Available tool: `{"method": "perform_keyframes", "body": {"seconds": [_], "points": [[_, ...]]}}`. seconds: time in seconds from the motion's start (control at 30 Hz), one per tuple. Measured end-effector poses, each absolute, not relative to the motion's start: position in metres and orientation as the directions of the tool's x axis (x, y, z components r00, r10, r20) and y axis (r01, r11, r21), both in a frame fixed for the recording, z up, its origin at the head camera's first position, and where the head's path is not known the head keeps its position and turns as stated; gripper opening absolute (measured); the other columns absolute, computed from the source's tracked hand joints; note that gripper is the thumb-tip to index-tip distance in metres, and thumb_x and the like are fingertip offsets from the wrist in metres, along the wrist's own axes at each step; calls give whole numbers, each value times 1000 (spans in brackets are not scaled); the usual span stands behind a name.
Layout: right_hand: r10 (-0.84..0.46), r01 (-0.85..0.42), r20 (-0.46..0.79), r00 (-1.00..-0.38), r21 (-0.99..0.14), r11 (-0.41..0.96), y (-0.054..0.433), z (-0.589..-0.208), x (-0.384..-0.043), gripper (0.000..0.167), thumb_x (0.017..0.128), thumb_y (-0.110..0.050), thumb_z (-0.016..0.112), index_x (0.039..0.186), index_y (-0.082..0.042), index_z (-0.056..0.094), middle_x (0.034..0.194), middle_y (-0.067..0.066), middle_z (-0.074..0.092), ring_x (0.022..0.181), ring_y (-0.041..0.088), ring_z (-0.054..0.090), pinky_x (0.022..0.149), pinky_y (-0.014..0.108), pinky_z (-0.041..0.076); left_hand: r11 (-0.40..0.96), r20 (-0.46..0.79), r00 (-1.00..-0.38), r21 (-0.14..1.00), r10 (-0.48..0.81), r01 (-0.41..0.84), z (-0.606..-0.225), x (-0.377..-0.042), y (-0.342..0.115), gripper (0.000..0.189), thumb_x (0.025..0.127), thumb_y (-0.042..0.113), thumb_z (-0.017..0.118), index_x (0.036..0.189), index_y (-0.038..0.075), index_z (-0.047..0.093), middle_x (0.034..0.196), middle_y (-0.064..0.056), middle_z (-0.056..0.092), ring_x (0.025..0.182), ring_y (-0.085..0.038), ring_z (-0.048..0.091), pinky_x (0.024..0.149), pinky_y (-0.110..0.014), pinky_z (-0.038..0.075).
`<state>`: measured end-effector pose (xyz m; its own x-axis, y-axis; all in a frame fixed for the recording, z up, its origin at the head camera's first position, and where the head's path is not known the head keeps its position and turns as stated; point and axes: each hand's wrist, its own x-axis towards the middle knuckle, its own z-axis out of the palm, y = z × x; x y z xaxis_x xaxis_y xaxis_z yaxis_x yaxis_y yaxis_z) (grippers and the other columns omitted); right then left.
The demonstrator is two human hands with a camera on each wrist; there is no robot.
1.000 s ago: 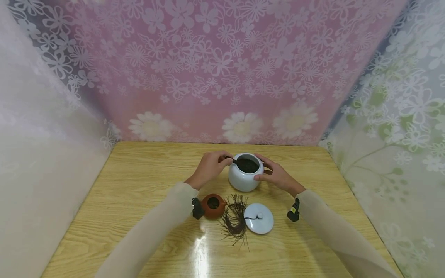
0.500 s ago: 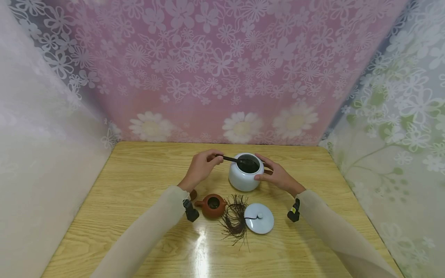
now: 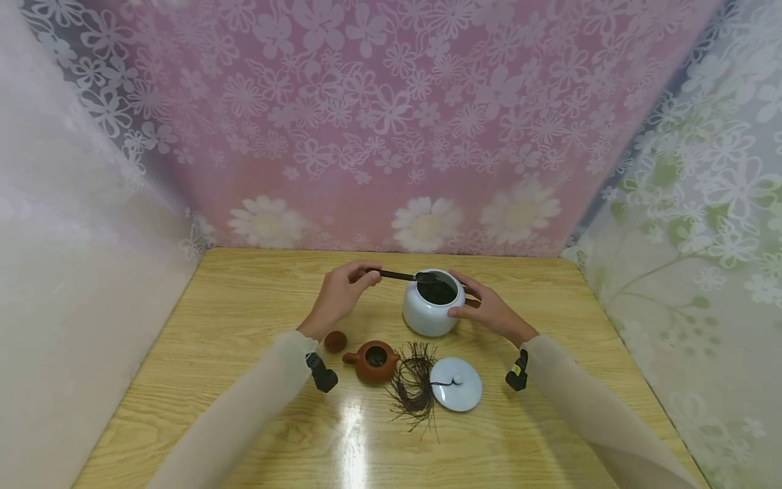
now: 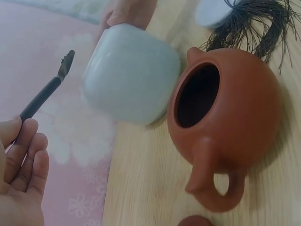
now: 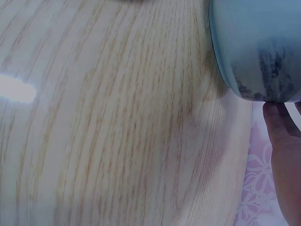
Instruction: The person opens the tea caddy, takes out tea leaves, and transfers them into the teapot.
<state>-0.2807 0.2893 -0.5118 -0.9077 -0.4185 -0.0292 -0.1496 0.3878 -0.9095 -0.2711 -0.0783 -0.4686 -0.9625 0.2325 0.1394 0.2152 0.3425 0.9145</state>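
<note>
My left hand [image 3: 339, 292] pinches the end of a dark tea scoop [image 3: 397, 275] between thumb and fingers. The scoop's head is over the mouth of a white jar [image 3: 424, 318] with dark tea leaves inside. In the left wrist view, small dark bits cling to the scoop head [image 4: 67, 63]. My right hand [image 3: 491, 311] grips the jar's right side, thumb in front and fingers behind; the right wrist view shows a dark painted pattern on the jar [image 5: 263, 47]. An uncovered reddish-brown teapot [image 3: 377, 377] stands in front, dark leaves inside, spout to the right.
The small teapot lid [image 3: 335, 341] lies left of the teapot. A white jar lid [image 3: 449, 397] with a knob and a brown tassel [image 3: 412, 397] tied to it lies right of the teapot. Behind the wooden table [image 3: 256, 285] hangs a pink flowered cloth [image 3: 342, 224].
My left hand has moved left, drawing the scoop up from inside the jar towards its rim. The teapot's handle and lid have come into view. My right hand stays on the jar.
</note>
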Motion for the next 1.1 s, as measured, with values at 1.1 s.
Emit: {"method": "perform_keyframes", "body": {"seconds": [1.1], "points": [[-429,-151,-22,-903,-918,366,291,-513,-280,93,101,-21,82,175,-31,27,182,6,23,164,43,30,125,65,39,356,69,-954,918,291,175,-456,-232,-171,29,108,44,69,134,33,75,125,-4,80,123,-33,74,106,-57,58]]}}
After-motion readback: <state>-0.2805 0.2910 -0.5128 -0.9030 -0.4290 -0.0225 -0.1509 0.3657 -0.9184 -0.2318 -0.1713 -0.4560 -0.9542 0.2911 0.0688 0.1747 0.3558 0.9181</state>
